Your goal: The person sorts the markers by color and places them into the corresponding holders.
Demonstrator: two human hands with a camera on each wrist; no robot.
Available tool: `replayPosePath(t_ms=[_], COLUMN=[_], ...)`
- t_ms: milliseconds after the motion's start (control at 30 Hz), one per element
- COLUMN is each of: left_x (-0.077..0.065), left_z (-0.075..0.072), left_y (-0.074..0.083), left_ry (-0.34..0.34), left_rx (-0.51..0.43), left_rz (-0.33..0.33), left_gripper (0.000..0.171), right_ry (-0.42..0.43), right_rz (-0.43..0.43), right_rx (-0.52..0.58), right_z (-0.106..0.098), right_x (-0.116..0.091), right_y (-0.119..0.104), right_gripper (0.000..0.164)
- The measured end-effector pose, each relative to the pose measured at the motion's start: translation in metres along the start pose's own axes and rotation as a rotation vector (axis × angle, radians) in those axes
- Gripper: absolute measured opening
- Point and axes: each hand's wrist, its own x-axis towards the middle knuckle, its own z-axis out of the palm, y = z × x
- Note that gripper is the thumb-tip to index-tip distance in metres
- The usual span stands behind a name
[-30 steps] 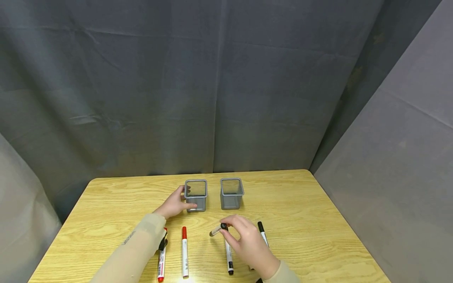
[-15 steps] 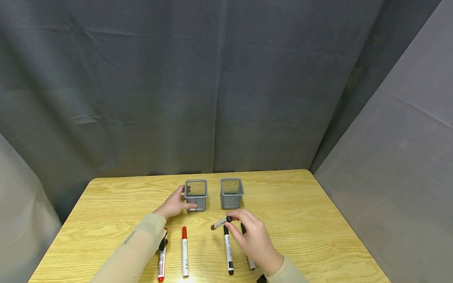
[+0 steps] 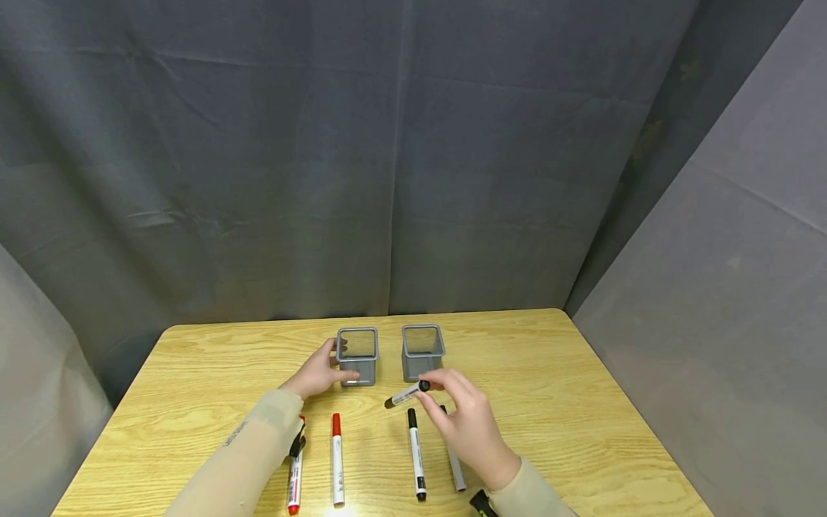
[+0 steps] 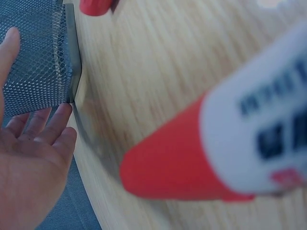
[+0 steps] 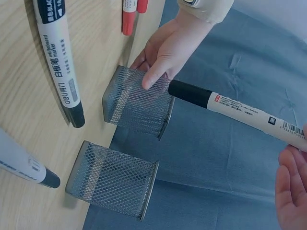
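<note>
My left hand (image 3: 318, 372) grips the left mesh pen holder (image 3: 366, 370), thumb across its front and fingers at its side and back. In the left wrist view, fingertips (image 4: 61, 115) lie along the mesh wall near the base. With thumb and fingers, my right hand (image 3: 469, 424) pinches a black-capped whiteboard marker (image 3: 405, 394) near one end, raised over the table. Its other end points left and slightly down, in front of the pen holders. The right mesh pen holder (image 5: 115, 179) stands upright beside the left one, untouched.
Two black whiteboard markers (image 3: 416, 454) (image 3: 456, 467) lie on the wooden table (image 3: 568, 416), partly below my right hand. Two red markers (image 3: 337, 459) (image 3: 295, 477) lie further left, one partly covered by my left wrist. A grey curtain (image 3: 413, 179) hangs behind the table.
My right hand has moved away from me and slightly right with the marker, nearer the right pen holder. My left hand stays put on the left one.
</note>
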Motion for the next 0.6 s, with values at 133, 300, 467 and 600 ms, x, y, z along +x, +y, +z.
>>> replayPosePath(t_ms=[133, 300, 467, 600], left_x=[0.001, 0.001, 0.000, 0.000], left_z=[0.000, -0.001, -0.001, -0.001], left_y=[-0.002, -0.002, -0.001, -0.002], left_ry=[0.003, 0.005, 0.001, -0.004], left_rx=[0.009, 0.009, -0.001, -0.005], left_rz=[0.001, 0.003, 0.003, 0.002], left_gripper=[0.086, 0.086, 0.086, 0.086], right_ry=[0.032, 0.034, 0.042, 0.058], right_rz=[-0.027, -0.006, 0.002, -0.003], right_rx=[-0.014, -0.018, 0.003, 0.004], right_z=[0.001, 0.003, 0.005, 0.006], right_x=[0.004, 0.008, 0.011, 0.017], right_y=[0.000, 0.001, 0.004, 0.007], right_gripper=[0.035, 0.034, 0.032, 0.033])
